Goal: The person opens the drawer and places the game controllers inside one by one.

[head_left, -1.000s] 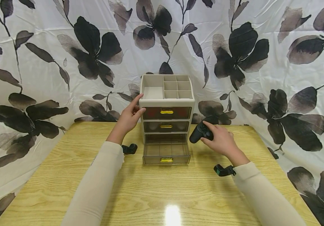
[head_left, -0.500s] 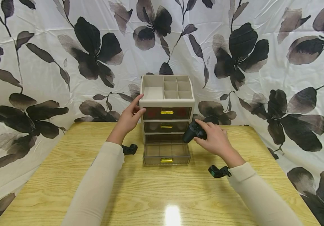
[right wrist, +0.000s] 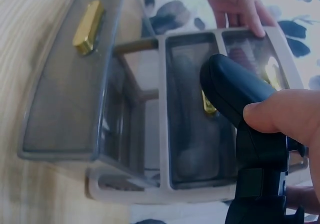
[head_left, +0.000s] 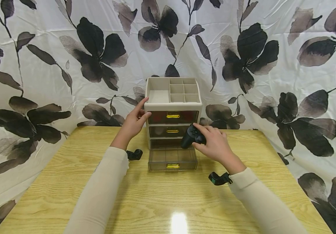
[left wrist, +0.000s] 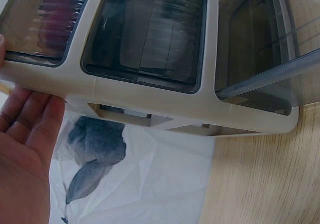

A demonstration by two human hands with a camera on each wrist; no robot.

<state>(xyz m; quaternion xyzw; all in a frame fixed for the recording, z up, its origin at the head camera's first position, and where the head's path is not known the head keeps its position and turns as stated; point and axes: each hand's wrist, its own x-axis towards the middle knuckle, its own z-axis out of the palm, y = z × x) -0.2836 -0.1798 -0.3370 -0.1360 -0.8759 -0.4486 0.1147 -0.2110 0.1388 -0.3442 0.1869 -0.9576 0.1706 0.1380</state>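
A cream drawer organizer [head_left: 173, 106] stands at the back of the table. Its bottom drawer [head_left: 157, 166], smoky and see-through with a gold handle, is pulled out and bare inside; the two upper drawers are closed. My left hand [head_left: 132, 125] rests on the organizer's upper left corner, thumb on the front and the fingers [left wrist: 37, 116] straight along the side. In my right hand [head_left: 216, 146] is a black game controller [head_left: 190, 136], gripped at one end between thumb and fingers. It hangs tilted over the right rear of the open drawer, overlapping the middle drawer's front in the head view.
The organizer's top tray [head_left: 159, 94] has one large compartment and several small ones. Reddish contents show dimly through the top drawer [left wrist: 52, 26]. A floral cloth [head_left: 185, 39] hangs behind the wooden table [head_left: 144, 201]. Each wrist carries a black camera mount [head_left: 219, 179].
My right hand has carried the controller leftward, from beside the organizer to over the pulled-out bottom drawer. The left hand and the organizer stay put.
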